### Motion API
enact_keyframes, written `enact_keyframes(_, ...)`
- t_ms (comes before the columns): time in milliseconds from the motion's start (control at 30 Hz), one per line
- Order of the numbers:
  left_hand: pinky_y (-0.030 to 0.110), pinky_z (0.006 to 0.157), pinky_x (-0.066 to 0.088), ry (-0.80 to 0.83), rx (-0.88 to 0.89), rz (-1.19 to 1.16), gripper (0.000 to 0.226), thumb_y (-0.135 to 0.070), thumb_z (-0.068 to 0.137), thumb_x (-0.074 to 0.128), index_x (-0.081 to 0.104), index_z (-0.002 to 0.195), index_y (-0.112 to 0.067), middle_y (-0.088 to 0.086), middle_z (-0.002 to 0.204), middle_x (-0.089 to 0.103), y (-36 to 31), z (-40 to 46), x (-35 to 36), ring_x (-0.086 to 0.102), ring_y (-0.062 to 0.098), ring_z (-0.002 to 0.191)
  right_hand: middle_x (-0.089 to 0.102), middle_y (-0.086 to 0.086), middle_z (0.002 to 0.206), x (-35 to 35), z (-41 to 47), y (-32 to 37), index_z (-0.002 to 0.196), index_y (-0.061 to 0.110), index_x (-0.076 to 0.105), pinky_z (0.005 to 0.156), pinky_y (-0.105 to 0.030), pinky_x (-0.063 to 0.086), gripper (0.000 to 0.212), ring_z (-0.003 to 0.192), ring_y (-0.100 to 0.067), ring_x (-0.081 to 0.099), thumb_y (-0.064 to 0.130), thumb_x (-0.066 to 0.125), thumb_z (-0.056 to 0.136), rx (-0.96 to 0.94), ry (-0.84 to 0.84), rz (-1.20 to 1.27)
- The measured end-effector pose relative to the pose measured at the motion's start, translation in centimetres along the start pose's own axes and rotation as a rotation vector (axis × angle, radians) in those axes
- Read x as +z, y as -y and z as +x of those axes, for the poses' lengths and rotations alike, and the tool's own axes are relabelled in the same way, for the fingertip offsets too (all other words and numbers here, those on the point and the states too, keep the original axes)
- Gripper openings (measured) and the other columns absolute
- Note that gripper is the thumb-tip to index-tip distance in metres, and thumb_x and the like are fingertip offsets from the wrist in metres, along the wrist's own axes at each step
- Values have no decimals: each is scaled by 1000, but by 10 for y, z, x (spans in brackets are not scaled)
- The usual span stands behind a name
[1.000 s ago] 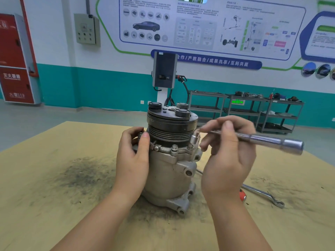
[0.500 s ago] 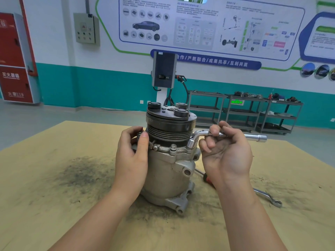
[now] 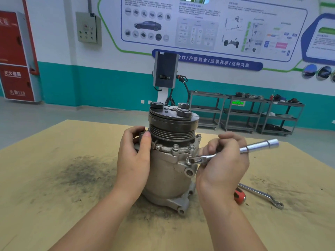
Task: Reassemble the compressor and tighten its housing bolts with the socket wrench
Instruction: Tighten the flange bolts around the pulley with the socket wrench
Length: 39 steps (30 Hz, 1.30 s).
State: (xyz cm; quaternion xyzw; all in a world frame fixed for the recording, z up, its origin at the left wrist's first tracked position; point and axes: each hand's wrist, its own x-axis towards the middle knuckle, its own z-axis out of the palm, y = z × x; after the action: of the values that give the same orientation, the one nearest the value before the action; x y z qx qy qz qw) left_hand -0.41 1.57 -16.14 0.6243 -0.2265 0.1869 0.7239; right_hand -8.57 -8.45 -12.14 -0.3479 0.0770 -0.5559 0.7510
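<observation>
compressor (image 3: 168, 171) upright between hands | left hand (image 3: 134, 158) grips flange | right hand (image 3: 222, 165) grips socket wrench (image 3: 253, 148)

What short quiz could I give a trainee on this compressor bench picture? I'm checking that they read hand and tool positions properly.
1. True or false: the left hand grips the grey metal compressor at its bolted flange.
2. Which hand holds the silver L-shaped socket wrench? A) left B) right hand C) neither
3. Fill in: the red-handled screwdriver and the steel ring spanner lie on the tan wooden table to the compressor's ____.

Key: 1 true; 2 B; 3 right.
</observation>
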Motion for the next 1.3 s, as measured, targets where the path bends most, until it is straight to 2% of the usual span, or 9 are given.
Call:
enact_keyframes(133,0,78,39,3,-10,1,10,-29,100,50,52,101,-39,-15,109,60,0,0,0,56,-5,103,51,3,45,-3,16,6,91,13,51,39,-20,34,10,36,-10,41,16,46,99,23,-35,-115)
enact_keyframes(267,2,79,40,6,-18,7,10,-30,100,50,52,103,-39,-16,110,60,-1,0,-1,55,-6,103,58,4,50,-5,28,12,95,10,50,41,-21,43,26,38,-10,50,35,48,101,11,-35,-71)
enact_keyframes(367,3,80,40,4,-15,8,9,-30,99,50,53,102,-38,-15,110,61,-1,0,-1,55,-5,103,57,5,49,-5,26,9,86,12,49,42,-22,47,28,39,-11,54,36,48,101,-9,-9,-94)
enact_keyframes(467,4,80,41,7,-18,1,9,-30,99,50,53,103,-37,-14,110,61,-1,0,-1,56,-5,102,60,3,52,-3,24,6,92,5,51,40,-22,46,31,38,-12,54,35,48,101,-16,42,-107)
enact_keyframes(600,5,81,41,7,-19,-1,10,-28,100,51,53,102,-37,-13,110,61,-1,0,-1,56,-4,103,61,2,58,-4,21,9,93,14,50,41,-22,47,16,39,-13,55,29,52,99,-48,117,-109)
enact_keyframes(833,14,84,41,11,-21,3,9,-29,100,50,53,103,-37,-11,111,61,-2,-1,-1,56,2,105,66,2,64,-1,18,12,92,15,51,46,-22,47,12,40,-10,53,19,62,94,-175,205,-164)
enact_keyframes(1067,7,82,41,-1,-19,9,10,-28,99,51,54,105,-35,-11,112,62,-1,0,-1,56,-2,104,63,-10,70,-4,-5,-2,82,20,50,46,-28,43,25,44,-23,51,29,36,100,-491,247,-97)
enact_keyframes(1167,17,89,45,-7,-13,-7,10,-25,99,52,54,103,-34,-6,112,62,-2,0,1,57,3,106,56,-5,76,-7,-16,-10,85,24,55,53,-35,43,24,57,-22,52,34,40,101,-724,436,-300)
enact_keyframes(1300,47,95,50,42,-35,-84,8,-33,97,57,53,104,-34,7,113,63,-3,-2,-1,61,25,108,57,-5,82,-5,-22,-18,83,3,65,63,-26,46,26,74,-11,53,25,59,94,-895,610,-597)
